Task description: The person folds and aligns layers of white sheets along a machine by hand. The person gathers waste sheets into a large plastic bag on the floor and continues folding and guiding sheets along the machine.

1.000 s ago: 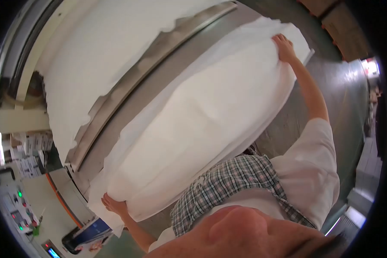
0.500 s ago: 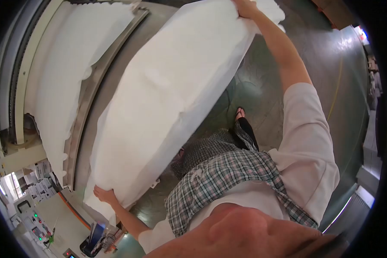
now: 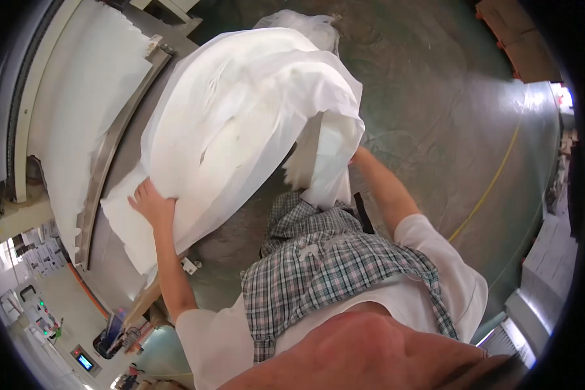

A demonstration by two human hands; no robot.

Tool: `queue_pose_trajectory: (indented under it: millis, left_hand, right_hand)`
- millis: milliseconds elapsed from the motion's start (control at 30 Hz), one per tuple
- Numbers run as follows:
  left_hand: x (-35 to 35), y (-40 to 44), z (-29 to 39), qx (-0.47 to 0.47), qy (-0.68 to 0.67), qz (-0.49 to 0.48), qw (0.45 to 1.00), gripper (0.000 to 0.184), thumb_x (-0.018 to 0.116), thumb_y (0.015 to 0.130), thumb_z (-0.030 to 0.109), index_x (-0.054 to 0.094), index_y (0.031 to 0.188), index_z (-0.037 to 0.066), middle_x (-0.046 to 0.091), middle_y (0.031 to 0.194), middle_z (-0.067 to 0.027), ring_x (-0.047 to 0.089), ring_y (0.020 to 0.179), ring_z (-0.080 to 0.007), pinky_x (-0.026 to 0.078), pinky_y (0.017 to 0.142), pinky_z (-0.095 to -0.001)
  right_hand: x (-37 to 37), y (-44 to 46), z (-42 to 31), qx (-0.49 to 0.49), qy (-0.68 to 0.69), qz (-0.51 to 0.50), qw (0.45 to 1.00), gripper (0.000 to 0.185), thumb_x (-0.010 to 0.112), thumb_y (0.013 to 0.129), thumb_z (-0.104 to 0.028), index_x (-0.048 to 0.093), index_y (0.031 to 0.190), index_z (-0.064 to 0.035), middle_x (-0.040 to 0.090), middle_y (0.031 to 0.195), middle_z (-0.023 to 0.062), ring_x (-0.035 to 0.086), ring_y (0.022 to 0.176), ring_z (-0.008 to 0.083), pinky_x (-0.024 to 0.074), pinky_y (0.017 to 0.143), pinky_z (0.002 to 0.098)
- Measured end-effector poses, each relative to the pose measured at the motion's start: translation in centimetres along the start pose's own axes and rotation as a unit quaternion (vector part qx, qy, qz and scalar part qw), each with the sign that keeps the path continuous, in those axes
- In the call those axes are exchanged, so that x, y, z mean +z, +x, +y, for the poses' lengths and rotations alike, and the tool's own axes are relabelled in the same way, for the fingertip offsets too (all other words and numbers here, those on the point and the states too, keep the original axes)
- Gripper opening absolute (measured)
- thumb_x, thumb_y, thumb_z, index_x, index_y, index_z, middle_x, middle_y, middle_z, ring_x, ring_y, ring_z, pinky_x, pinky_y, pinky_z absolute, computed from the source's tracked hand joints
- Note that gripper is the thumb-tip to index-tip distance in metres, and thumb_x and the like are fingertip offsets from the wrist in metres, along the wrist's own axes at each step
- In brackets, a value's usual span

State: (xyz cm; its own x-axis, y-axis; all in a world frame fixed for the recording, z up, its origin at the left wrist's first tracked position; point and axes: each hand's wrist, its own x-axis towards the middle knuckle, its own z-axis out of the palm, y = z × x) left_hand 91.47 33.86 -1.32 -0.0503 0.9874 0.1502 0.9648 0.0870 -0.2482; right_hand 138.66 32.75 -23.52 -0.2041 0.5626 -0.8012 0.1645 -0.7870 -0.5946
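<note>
Head view: sheet, metal table, greenish floor.

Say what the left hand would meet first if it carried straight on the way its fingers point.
More of the white sheet that the left hand already touches; past the sheet's edge, probably the metal rail, though its height relative to the hand is unclear.

Place: you are in a factory or workshop
Machine: control panel with green lights, lit screen at your left
Floor: smooth grey-green floor, yellow line
Storage: brown boxes stacked beyond it
</note>
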Motion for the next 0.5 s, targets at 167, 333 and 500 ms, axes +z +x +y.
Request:
queue_pose_trajectory:
  millis: [167,333,500]
  left_hand:
    - [-1.8,6.9,12.4,0.095,-0.158,0.109,0.977,0.046,0.066,0.05,0.011,0.052,0.094,0.005,0.055,0.088,-0.0126,0.047,0.084,-0.0323,0.036,0.076,-0.042]
    - [-4.9,15.7,27.0,0.155,-0.275,-0.01,0.949,0.042,0.071,0.053,0.025,0.055,0.085,0.002,0.056,0.085,-0.0133,0.048,0.085,-0.0303,0.035,0.079,-0.04]
    - [-5.2,21.4,40.7,0.298,-0.25,-0.085,0.917,0.045,0.066,0.058,0.036,0.059,0.084,-0.001,0.057,0.087,-0.0117,0.048,0.091,-0.0258,0.035,0.078,-0.0381]
  right_hand:
    - [-1.8,3.8,-2.0,-0.018,0.088,-0.017,0.996,0.056,0.055,0.079,-0.037,0.041,0.123,-0.0054,0.055,0.11,0.0102,0.054,0.097,0.0246,0.0441,0.083,0.04]
    - [-6.3,8.3,-8.2,-0.03,0.116,-0.031,0.992,0.056,0.054,0.079,-0.037,0.041,0.123,-0.0054,0.055,0.111,0.0101,0.054,0.097,0.0244,0.0441,0.083,0.0396]
    - [-12.4,11.6,-12.7,-0.032,0.144,-0.034,0.988,0.056,0.053,0.08,-0.038,0.041,0.124,-0.0054,0.055,0.111,0.0101,0.054,0.097,0.0242,0.0442,0.083,0.0393]
